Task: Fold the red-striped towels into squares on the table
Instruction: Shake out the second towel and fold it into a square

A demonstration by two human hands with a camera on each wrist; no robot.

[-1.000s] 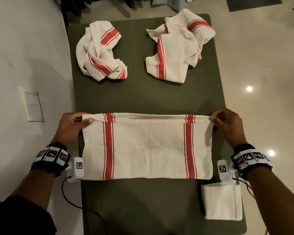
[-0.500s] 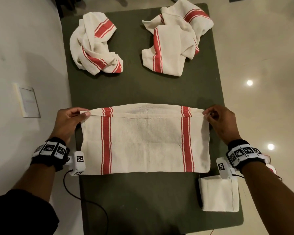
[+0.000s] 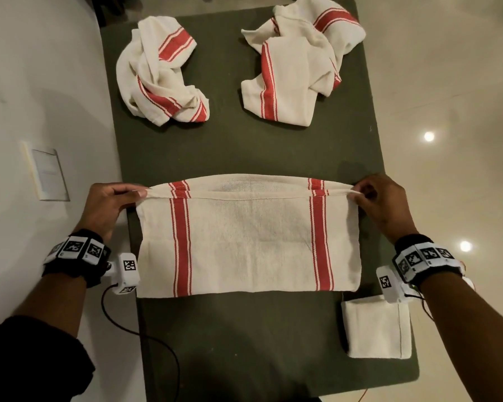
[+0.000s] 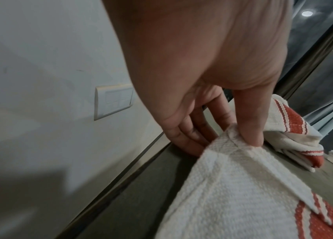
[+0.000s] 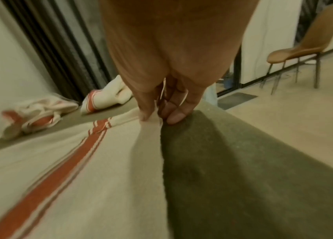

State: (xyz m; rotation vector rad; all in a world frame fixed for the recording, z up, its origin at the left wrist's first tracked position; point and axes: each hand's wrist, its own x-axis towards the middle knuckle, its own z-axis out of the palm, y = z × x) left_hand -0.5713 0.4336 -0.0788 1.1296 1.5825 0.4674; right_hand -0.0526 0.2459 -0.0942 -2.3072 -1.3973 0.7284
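A white towel with two red stripes [image 3: 247,239] lies doubled over in the middle of the dark green table [image 3: 244,152]. My left hand [image 3: 111,201] pinches its far left corner [image 4: 234,137] between thumb and fingers. My right hand [image 3: 381,204] pinches the far right corner [image 5: 151,119]. The far edge is lifted slightly off the lower layer. Two crumpled red-striped towels lie at the back, one on the left [image 3: 160,74] and one on the right [image 3: 299,62]. A folded white square [image 3: 375,326] sits at the near right corner.
A wall with a white switch plate [image 3: 48,174] runs close along the table's left edge. Pale floor with light reflections lies to the right, and a brown chair [image 5: 296,48] stands there. A black cable [image 3: 145,338] hangs from my left wrist over the table's near left edge.
Both hands have carried the towel's top edge a little farther from me, so more of the lower layer shows behind it. The head view has shifted slightly.
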